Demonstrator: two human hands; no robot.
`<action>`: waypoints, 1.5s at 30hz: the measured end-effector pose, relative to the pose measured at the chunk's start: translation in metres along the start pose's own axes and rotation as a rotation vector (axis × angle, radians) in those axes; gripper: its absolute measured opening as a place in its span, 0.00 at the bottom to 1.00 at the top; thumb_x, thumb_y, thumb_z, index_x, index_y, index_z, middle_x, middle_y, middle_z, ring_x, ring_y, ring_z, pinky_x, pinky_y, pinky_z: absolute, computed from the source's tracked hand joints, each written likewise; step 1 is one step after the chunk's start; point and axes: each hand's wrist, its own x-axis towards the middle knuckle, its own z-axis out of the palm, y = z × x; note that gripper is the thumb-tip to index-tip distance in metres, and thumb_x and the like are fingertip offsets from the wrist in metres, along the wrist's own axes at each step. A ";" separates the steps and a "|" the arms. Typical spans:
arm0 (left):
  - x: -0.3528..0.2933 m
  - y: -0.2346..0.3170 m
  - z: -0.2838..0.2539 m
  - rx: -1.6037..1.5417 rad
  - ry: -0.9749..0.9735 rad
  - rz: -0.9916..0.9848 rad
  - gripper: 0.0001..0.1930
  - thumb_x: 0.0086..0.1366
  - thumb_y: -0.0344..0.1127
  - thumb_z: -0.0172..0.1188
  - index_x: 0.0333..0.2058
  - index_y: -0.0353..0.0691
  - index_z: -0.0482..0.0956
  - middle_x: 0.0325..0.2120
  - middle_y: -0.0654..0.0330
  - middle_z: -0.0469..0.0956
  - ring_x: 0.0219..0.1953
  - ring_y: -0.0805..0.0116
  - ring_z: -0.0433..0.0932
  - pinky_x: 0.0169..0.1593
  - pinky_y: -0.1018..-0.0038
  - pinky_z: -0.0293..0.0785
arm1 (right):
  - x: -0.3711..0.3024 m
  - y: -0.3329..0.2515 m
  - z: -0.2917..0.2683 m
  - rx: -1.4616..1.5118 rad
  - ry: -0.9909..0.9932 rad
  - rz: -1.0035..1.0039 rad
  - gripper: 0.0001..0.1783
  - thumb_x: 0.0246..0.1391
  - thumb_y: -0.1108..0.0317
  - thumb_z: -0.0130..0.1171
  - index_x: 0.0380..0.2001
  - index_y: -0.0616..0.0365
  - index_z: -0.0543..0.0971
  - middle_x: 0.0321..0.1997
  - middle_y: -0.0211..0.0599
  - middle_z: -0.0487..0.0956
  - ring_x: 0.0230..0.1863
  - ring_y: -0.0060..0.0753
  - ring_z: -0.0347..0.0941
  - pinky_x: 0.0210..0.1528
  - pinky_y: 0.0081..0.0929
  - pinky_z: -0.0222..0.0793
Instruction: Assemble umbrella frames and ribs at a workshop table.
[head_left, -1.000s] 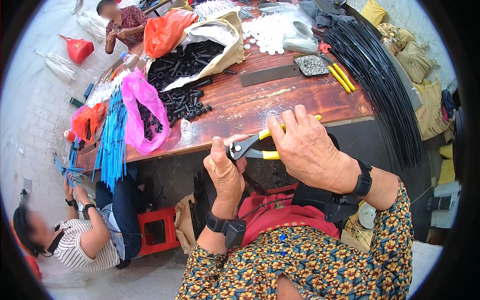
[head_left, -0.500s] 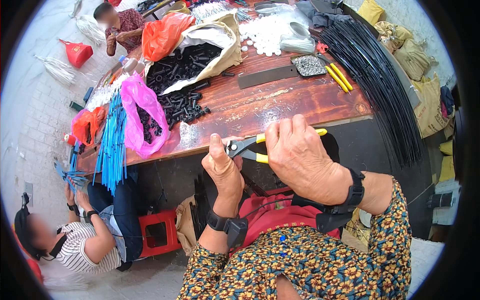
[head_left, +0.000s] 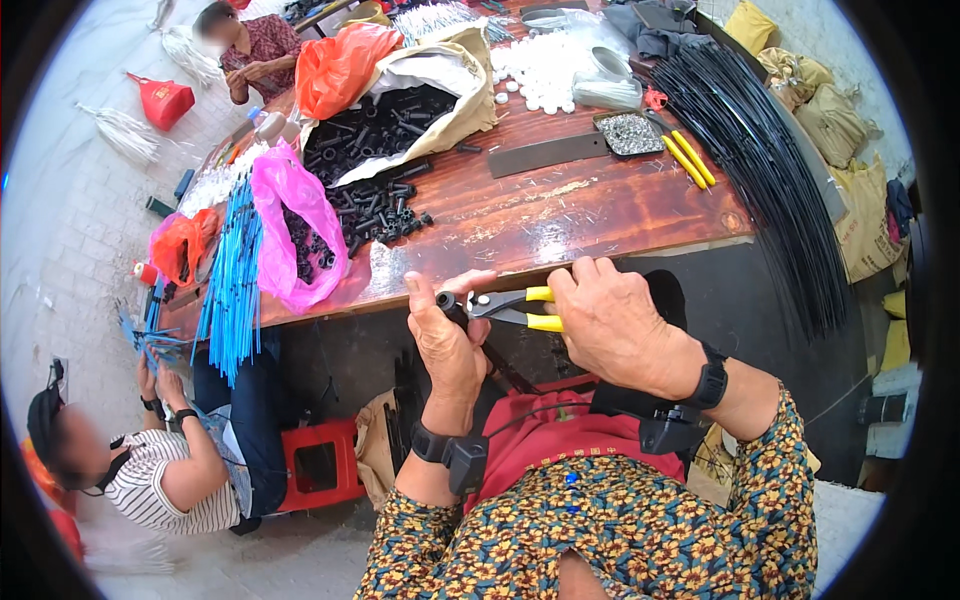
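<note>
My right hand [head_left: 612, 325] is wrapped round the yellow handles of a pair of pliers [head_left: 510, 304], with its dark jaws pointing left. In my left hand [head_left: 445, 345] a black tubular plastic part [head_left: 452, 309] is gripped between thumb and fingers. The plier jaws reach up to that part; whether they bite on something small there I cannot tell. Both hands are held just off the near edge of the wooden table [head_left: 470, 245], above my lap. Similar black plastic parts [head_left: 375, 215] lie heaped on the tabletop ahead to the left.
An open sack [head_left: 470, 90] of black parts and a pink bag [head_left: 265, 220] stand left. A metal bar [head_left: 548, 156], a tray of small metal pieces [head_left: 628, 133] and yellow-handled pliers [head_left: 690, 160] lie ahead. Long black rods [head_left: 740, 150] overhang the right side. A co-worker [head_left: 170, 470] sits at left.
My left hand has turned slightly, bringing the black part into view. The right hand has shifted a little right and down, and the plier handles look more spread.
</note>
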 end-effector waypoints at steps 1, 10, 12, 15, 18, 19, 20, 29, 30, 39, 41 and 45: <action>0.000 0.001 -0.002 0.001 0.001 -0.002 0.39 0.69 0.65 0.38 0.30 0.30 0.82 0.18 0.63 0.74 0.13 0.81 0.58 0.17 0.84 0.51 | -0.001 0.002 -0.003 -0.014 -0.009 -0.023 0.14 0.43 0.68 0.60 0.34 0.63 0.73 0.30 0.45 0.75 0.34 0.42 0.75 0.30 0.32 0.74; -0.006 0.003 0.003 0.041 -0.058 0.044 0.36 0.70 0.62 0.42 0.25 0.32 0.80 0.14 0.63 0.72 0.12 0.80 0.61 0.16 0.81 0.51 | 0.007 0.005 -0.039 -0.140 -0.038 -0.143 0.10 0.43 0.69 0.60 0.28 0.63 0.74 0.27 0.44 0.75 0.30 0.39 0.76 0.29 0.31 0.73; -0.006 0.003 0.005 0.055 -0.035 0.073 0.34 0.70 0.61 0.44 0.22 0.33 0.78 0.13 0.65 0.69 0.12 0.80 0.62 0.16 0.81 0.51 | 0.008 0.003 -0.044 -0.192 -0.032 -0.156 0.11 0.42 0.69 0.61 0.29 0.63 0.75 0.26 0.42 0.75 0.30 0.38 0.75 0.31 0.30 0.71; -0.002 0.003 0.007 0.097 -0.045 0.119 0.34 0.69 0.62 0.44 0.22 0.33 0.78 0.11 0.66 0.68 0.11 0.80 0.60 0.16 0.81 0.51 | 0.012 -0.003 -0.044 -0.244 -0.041 -0.173 0.10 0.42 0.70 0.60 0.28 0.63 0.73 0.27 0.41 0.72 0.30 0.36 0.72 0.28 0.27 0.70; 0.006 -0.002 0.011 0.106 0.024 0.148 0.36 0.68 0.65 0.42 0.22 0.34 0.77 0.06 0.68 0.59 0.08 0.79 0.53 0.14 0.79 0.45 | 0.016 -0.013 -0.030 -0.277 -0.021 -0.090 0.11 0.43 0.68 0.61 0.29 0.63 0.76 0.26 0.40 0.75 0.31 0.33 0.74 0.34 0.30 0.69; 0.009 -0.001 0.013 0.106 0.021 0.149 0.36 0.68 0.65 0.42 0.22 0.34 0.77 0.06 0.68 0.59 0.08 0.79 0.53 0.14 0.79 0.45 | 0.017 -0.014 -0.027 -0.278 -0.019 -0.089 0.11 0.43 0.68 0.61 0.29 0.63 0.76 0.26 0.40 0.75 0.31 0.33 0.74 0.34 0.30 0.69; 0.010 0.001 0.015 0.106 0.054 0.158 0.36 0.68 0.66 0.42 0.22 0.34 0.77 0.06 0.68 0.59 0.08 0.79 0.52 0.14 0.79 0.45 | 0.019 -0.016 -0.023 -0.261 0.002 -0.083 0.11 0.43 0.67 0.61 0.30 0.63 0.76 0.26 0.40 0.75 0.31 0.34 0.74 0.34 0.29 0.69; 0.018 0.017 0.010 0.003 -0.015 0.050 0.40 0.67 0.70 0.37 0.27 0.33 0.79 0.05 0.69 0.55 0.08 0.78 0.50 0.15 0.80 0.47 | 0.032 -0.006 -0.003 -0.115 0.088 -0.044 0.13 0.43 0.67 0.61 0.31 0.63 0.74 0.29 0.42 0.75 0.32 0.35 0.74 0.30 0.26 0.72; 0.020 0.016 0.008 0.010 -0.004 0.058 0.41 0.67 0.70 0.35 0.28 0.32 0.79 0.05 0.69 0.54 0.08 0.78 0.50 0.16 0.79 0.47 | 0.032 -0.005 -0.005 -0.121 0.086 -0.055 0.13 0.43 0.67 0.61 0.31 0.63 0.74 0.29 0.42 0.75 0.32 0.35 0.74 0.30 0.26 0.73; 0.015 0.019 0.011 0.016 -0.040 0.038 0.41 0.68 0.69 0.35 0.29 0.31 0.80 0.06 0.69 0.55 0.09 0.78 0.50 0.16 0.79 0.47 | 0.029 -0.003 -0.020 -0.147 0.078 -0.098 0.13 0.42 0.67 0.62 0.31 0.64 0.75 0.29 0.43 0.74 0.34 0.37 0.73 0.31 0.26 0.72; 0.014 0.019 0.010 0.020 -0.032 0.041 0.41 0.68 0.69 0.35 0.29 0.31 0.80 0.06 0.69 0.54 0.09 0.78 0.50 0.16 0.79 0.47 | 0.028 -0.003 -0.021 -0.142 0.074 -0.100 0.13 0.42 0.67 0.62 0.31 0.64 0.75 0.29 0.43 0.74 0.34 0.37 0.74 0.31 0.26 0.72; 0.014 0.018 0.010 0.016 -0.025 0.057 0.41 0.68 0.69 0.36 0.29 0.31 0.80 0.05 0.70 0.54 0.09 0.79 0.49 0.16 0.79 0.46 | 0.027 -0.004 -0.025 -0.135 0.023 -0.083 0.15 0.41 0.67 0.63 0.31 0.65 0.75 0.29 0.43 0.75 0.34 0.37 0.74 0.32 0.27 0.72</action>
